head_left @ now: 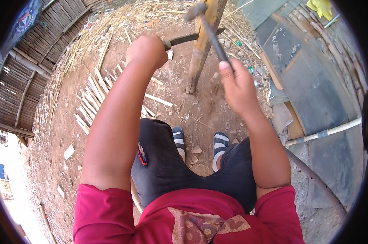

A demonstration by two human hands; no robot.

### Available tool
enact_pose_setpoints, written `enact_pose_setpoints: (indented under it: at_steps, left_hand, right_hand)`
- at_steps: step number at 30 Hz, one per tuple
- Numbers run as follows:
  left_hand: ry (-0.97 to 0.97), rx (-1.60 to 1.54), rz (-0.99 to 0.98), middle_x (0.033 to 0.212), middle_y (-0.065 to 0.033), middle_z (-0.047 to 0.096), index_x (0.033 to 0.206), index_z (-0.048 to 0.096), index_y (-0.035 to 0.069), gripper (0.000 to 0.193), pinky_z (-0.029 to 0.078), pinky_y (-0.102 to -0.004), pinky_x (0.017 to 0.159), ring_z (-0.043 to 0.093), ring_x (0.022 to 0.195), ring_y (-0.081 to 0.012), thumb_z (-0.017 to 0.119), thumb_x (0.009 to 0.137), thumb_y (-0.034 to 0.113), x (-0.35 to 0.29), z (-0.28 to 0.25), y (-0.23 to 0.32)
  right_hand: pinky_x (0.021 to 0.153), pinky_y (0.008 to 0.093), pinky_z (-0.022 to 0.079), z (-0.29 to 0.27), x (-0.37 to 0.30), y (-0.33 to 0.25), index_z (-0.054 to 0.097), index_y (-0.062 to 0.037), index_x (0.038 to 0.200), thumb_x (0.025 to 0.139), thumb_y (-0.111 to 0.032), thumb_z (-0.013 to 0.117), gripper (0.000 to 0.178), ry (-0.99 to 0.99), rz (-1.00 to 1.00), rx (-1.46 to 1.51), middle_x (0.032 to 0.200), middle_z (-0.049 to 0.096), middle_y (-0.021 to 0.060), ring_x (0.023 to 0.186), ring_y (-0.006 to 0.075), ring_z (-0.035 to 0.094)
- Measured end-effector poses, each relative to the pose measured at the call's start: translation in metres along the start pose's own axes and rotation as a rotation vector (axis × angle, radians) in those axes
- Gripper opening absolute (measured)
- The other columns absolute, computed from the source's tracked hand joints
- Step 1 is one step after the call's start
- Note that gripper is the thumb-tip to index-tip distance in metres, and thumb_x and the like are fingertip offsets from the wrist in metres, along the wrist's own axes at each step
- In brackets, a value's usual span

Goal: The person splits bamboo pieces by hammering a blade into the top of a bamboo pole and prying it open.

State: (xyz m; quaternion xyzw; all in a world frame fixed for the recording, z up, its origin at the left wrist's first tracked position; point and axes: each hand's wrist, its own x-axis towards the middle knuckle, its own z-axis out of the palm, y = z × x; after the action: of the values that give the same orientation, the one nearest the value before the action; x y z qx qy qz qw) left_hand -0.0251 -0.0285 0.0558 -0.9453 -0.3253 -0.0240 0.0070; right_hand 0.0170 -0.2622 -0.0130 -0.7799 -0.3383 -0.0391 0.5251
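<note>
My left hand (147,52) is closed around the handle of a long dark-bladed knife (184,39). Its blade reaches rightward to an upright bamboo pole (197,61) and shows on both sides of it; whether it is cutting into the pole or lying against it I cannot tell. In my right hand (239,85) is a hammer (212,34), gripped by its dark handle with the thumb along the shaft. The hammer's head is raised in front of the pole's upper part, higher in the picture than the blade.
Several split bamboo strips (95,95) lie on the dirt floor (50,158) to the left. Loose straw (80,57) is spread behind. Dark flat sheets (318,81) and a pale pipe (338,127) line the right side. A woven bamboo wall (17,89) stands at left.
</note>
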Motion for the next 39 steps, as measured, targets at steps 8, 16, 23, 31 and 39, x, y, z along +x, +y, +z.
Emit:
enact_pose_setpoints:
  at_steps: [8,16,23,31,39]
  left_hand:
    - [0.016,-0.014,0.037,0.104,-0.0161,0.075,0.107,0.074,0.007,0.028,0.058,-0.0427,0.084,0.073,0.095,-0.0330,0.065,0.088,0.025,-0.002,0.006,0.004]
    - [-0.049,0.005,0.013,0.113,-0.0139,0.074,0.111,0.075,0.008,0.028,0.058,-0.0408,0.088,0.072,0.104,-0.0299,0.065,0.092,0.026,-0.003,0.009,0.009]
    - [0.142,0.039,0.083,0.104,-0.0133,0.074,0.113,0.070,0.011,0.024,0.058,-0.0420,0.084,0.072,0.098,-0.0318,0.064,0.093,0.024,0.004,0.029,-0.006]
    - [0.093,-0.016,0.118,0.108,-0.0105,0.074,0.113,0.071,0.015,0.025,0.057,-0.0435,0.087,0.071,0.101,-0.0304,0.063,0.095,0.030,0.011,0.027,0.002]
    - [-0.033,0.000,0.095,0.112,-0.0115,0.074,0.113,0.075,0.016,0.029,0.058,-0.0417,0.089,0.072,0.101,-0.0298,0.065,0.090,0.031,0.011,0.021,0.002]
  right_hand:
    - [0.058,0.0383,0.046,0.022,-0.004,0.027,0.058,-0.0029,0.095,0.105,-0.036,0.054,0.035,-0.030,0.000,-0.094,0.065,0.057,0.0102,0.059,0.0209,0.057]
    - [0.056,0.0391,0.045,0.008,-0.002,0.020,0.057,-0.0032,0.094,0.104,-0.035,0.054,0.034,0.158,-0.116,-0.143,0.065,0.056,0.0120,0.058,0.0222,0.058]
    - [0.054,0.0401,0.044,-0.007,0.002,-0.016,0.059,-0.0035,0.099,0.104,-0.035,0.056,0.032,0.087,-0.074,0.041,0.061,0.055,0.0091,0.054,0.0212,0.057]
    - [0.056,0.0408,0.045,0.000,0.004,0.018,0.059,-0.0023,0.101,0.103,-0.038,0.056,0.036,0.017,0.024,-0.073,0.062,0.056,0.0132,0.055,0.0261,0.057]
    - [0.061,0.0365,0.046,-0.001,0.005,0.042,0.062,-0.0019,0.103,0.105,-0.040,0.053,0.039,-0.136,0.107,-0.101,0.069,0.058,0.0100,0.065,0.0180,0.057]
